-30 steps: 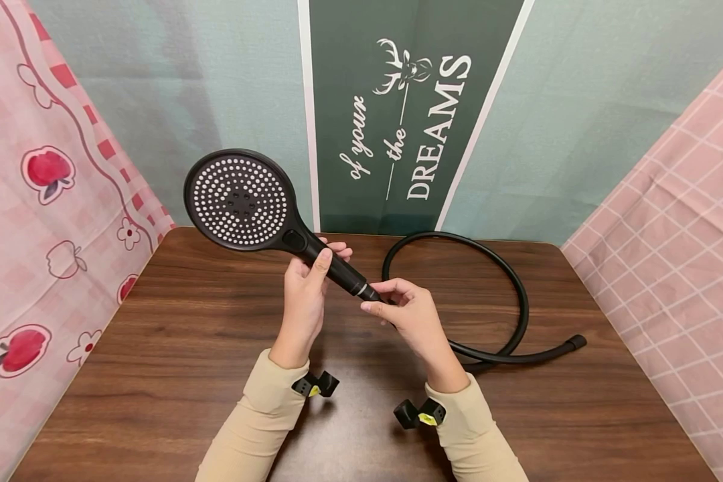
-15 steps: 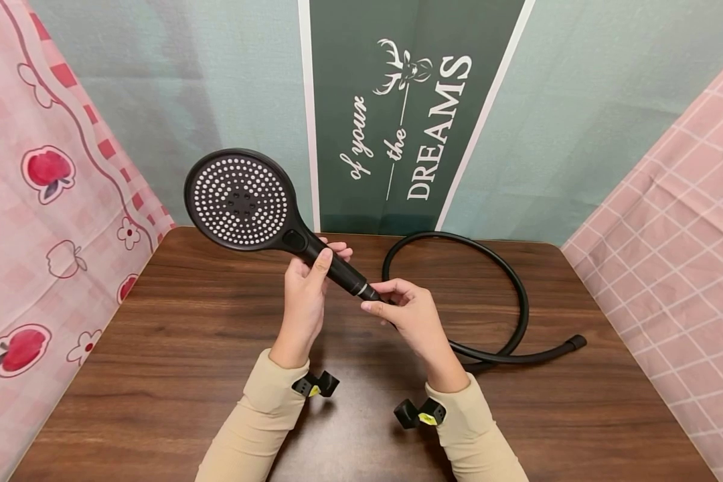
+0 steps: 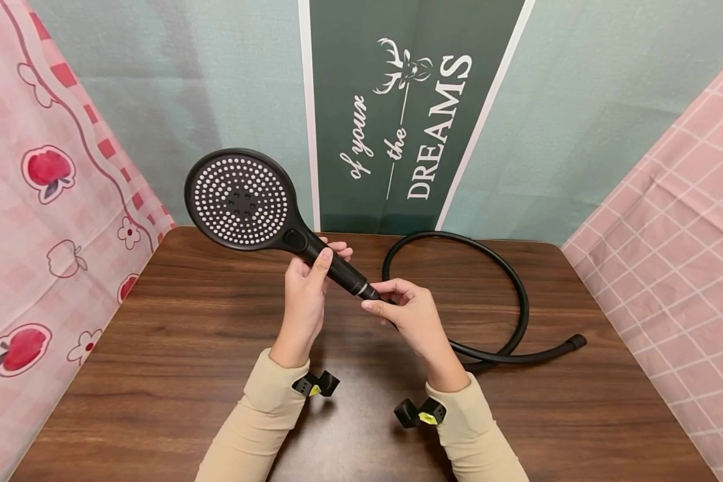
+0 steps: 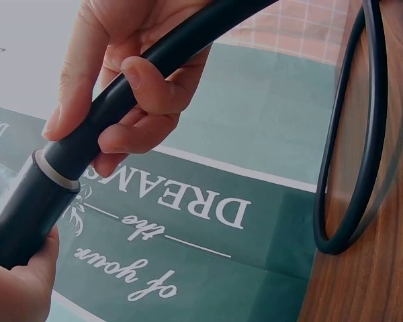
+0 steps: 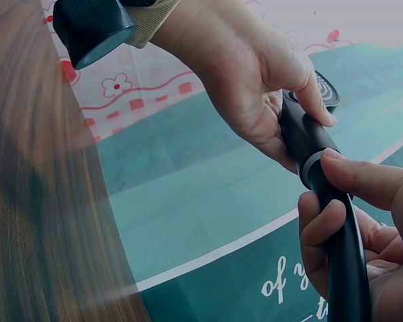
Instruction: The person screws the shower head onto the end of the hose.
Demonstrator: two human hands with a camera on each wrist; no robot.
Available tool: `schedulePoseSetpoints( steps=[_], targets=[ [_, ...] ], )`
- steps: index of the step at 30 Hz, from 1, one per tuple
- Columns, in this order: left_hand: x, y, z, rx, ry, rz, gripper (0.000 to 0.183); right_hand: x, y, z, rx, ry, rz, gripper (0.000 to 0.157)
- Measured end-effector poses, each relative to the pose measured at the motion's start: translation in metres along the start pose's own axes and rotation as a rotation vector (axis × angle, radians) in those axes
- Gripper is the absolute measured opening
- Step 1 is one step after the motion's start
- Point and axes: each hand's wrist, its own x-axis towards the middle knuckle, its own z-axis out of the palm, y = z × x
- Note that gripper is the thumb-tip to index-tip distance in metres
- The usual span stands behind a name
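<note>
A black shower head (image 3: pixel 241 201) with a round face of white nozzles is held above the table, tilted with its face up to the left. My left hand (image 3: pixel 306 288) grips its handle, thumb along the front. At the handle's lower end, my right hand (image 3: pixel 406 308) pinches the end fitting of a black shower hose (image 3: pixel 521 294). In the left wrist view a light ring (image 4: pixel 57 171) shows between handle and hose fitting, which meet in line. The right wrist view shows the right fingers curled round the hose (image 5: pixel 346 261) just below that joint.
The hose loops over the right side of the brown wooden table (image 3: pixel 187 375), its free end (image 3: pixel 576 342) lying at the right. A green curtain (image 3: pixel 361 207) stands behind the table, with pink cloths at left (image 3: pixel 66 221) and right (image 3: pixel 669 254).
</note>
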Motion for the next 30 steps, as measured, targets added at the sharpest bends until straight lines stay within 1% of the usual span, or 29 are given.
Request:
schedulePoseSetpoints(
  steps=[9,17,24,27,30],
  targets=[
    [0.0003,-0.0006,-0.0001,-0.003,-0.006,0.008,0.020,0.0002,0.0009,-0.0001,0.003,-0.003,0.000,0.028],
    [0.0005,-0.0006,-0.0012,0.004,-0.005,0.008,0.027,-0.0002,0.0014,0.0009,0.003,-0.004,0.002,0.028],
    [0.0003,-0.0002,-0.0006,0.008,-0.012,0.011,0.019,-0.0005,0.0022,0.0010,0.013,-0.001,0.005,0.028],
    [0.0004,-0.0006,-0.0008,0.005,-0.009,0.011,0.023,-0.0005,0.0020,0.0010,0.021,-0.005,-0.003,0.028],
    [0.0004,-0.0006,-0.0009,0.001,-0.006,0.014,0.032,-0.0007,0.0015,0.0010,0.034,-0.012,-0.010,0.029]
  ],
)
